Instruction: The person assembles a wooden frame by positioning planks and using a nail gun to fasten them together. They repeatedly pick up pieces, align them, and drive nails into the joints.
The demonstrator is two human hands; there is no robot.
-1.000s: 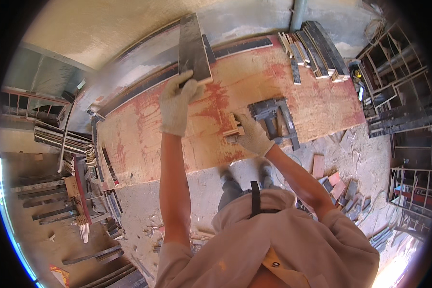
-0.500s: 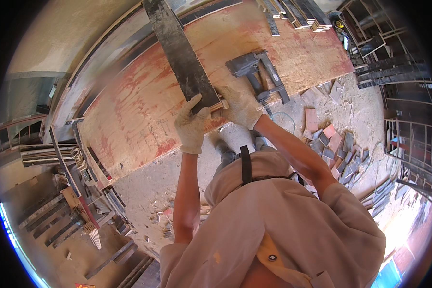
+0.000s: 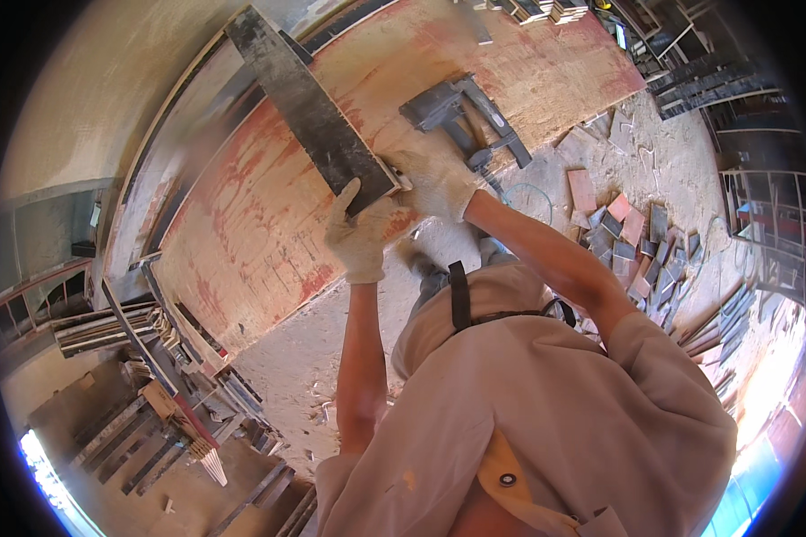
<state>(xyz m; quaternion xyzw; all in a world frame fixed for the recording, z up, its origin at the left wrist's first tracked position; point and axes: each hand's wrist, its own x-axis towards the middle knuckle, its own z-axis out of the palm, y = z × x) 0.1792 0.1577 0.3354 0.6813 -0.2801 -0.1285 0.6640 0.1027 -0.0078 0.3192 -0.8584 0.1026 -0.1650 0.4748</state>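
Observation:
A long dark-faced wooden plank (image 3: 309,112) with a pale cut edge reaches from my hands toward the far left, over the workbench (image 3: 269,242). My left hand (image 3: 358,240), in a pale work glove, is closed on its near end, thumb on top of the dark face. My right hand (image 3: 437,186), gloved too, is closed at the right corner of that same end; its fingertips are partly hidden. A small pale bit shows between those fingers and the plank, too small to name. Just beyond my right hand a dark nail gun (image 3: 461,116) lies on its side on the bench.
Stacked wood strips (image 3: 542,11) lie at the bench's far end. Offcuts (image 3: 640,237) are heaped on the floor to the right, near a thin hose (image 3: 533,192). More boards (image 3: 107,327) are stacked at the left. Dark racks (image 3: 770,201) stand along the right side.
The whole view has turned a little. The plank has swung slightly, its far end lying further left and lower in view. Both hands keep their places at its near end.

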